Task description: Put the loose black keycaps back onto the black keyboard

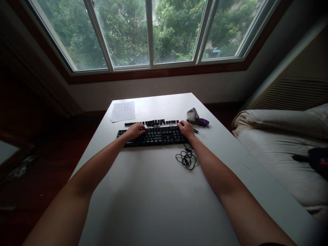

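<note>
A black keyboard (155,136) lies across the white table, with gaps among its keys. My left hand (135,131) is over its left half, thumb and fingertips drawn together in a pinch at the upper rows. Whatever may be between those fingertips is too small to make out. At the keyboard's far right corner, my right hand (187,130) is closed on the edge. Loose black keycaps (155,122) stand in a row just beyond the keyboard. A thin wire tool (201,133) with a dark handle lies beside my right hand.
A coiled black cable (186,159) rests on the white table (151,198) near my right forearm. A grey cloth (192,115) and a purple bundle (203,122) lie at the back right. A printed paper sheet (123,111) is at the back left. A pale sofa (276,147) stands to the right.
</note>
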Demonstrator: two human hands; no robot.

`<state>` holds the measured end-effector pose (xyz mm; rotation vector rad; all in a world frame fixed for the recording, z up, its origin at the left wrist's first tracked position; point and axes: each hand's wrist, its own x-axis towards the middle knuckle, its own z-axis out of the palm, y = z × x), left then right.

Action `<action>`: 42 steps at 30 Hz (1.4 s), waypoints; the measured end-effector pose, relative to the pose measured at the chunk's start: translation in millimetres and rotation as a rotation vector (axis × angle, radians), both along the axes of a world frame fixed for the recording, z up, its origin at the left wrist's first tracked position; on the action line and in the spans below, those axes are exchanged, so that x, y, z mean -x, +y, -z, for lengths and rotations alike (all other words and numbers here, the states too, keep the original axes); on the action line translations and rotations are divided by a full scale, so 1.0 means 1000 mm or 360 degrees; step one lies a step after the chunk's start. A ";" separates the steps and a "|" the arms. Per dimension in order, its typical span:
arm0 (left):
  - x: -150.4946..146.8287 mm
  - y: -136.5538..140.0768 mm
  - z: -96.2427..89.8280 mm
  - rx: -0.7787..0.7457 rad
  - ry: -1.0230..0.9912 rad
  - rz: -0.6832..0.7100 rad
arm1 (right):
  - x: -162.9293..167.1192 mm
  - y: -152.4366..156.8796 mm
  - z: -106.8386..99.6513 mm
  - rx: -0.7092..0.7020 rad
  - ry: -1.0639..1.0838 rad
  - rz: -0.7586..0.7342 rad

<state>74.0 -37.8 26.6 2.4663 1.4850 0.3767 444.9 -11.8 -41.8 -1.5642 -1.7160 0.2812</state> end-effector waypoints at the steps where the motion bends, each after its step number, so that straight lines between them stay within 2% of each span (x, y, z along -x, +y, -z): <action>1: 0.000 0.000 0.000 -0.0006 0.0013 -0.0006 | 0.000 0.000 0.000 0.0006 -0.0003 0.0003; 18: -0.007 -0.013 -0.007 -0.0204 0.0278 -0.0020 | 0.001 -0.001 -0.001 0.0027 -0.0010 0.0000; 22: -0.006 -0.012 -0.007 -0.0196 0.0249 -0.0028 | 0.001 0.000 -0.001 0.0026 -0.0019 0.0003; 30: -0.002 -0.005 0.007 -0.0148 -0.0012 -0.0250 | 0.002 -0.003 -0.005 0.0054 -0.0019 0.0012; 34: 0.000 0.000 0.013 0.0000 -0.0072 -0.0374 | 0.003 -0.003 -0.006 0.0053 -0.0020 0.0017; 37: 0.000 0.002 0.015 0.0136 -0.0070 -0.0405 | 0.002 -0.002 -0.004 0.0041 -0.0016 0.0018; 42: -0.003 0.002 0.014 0.0141 -0.0010 -0.0425 | 0.001 -0.001 -0.002 0.0013 -0.0012 -0.0004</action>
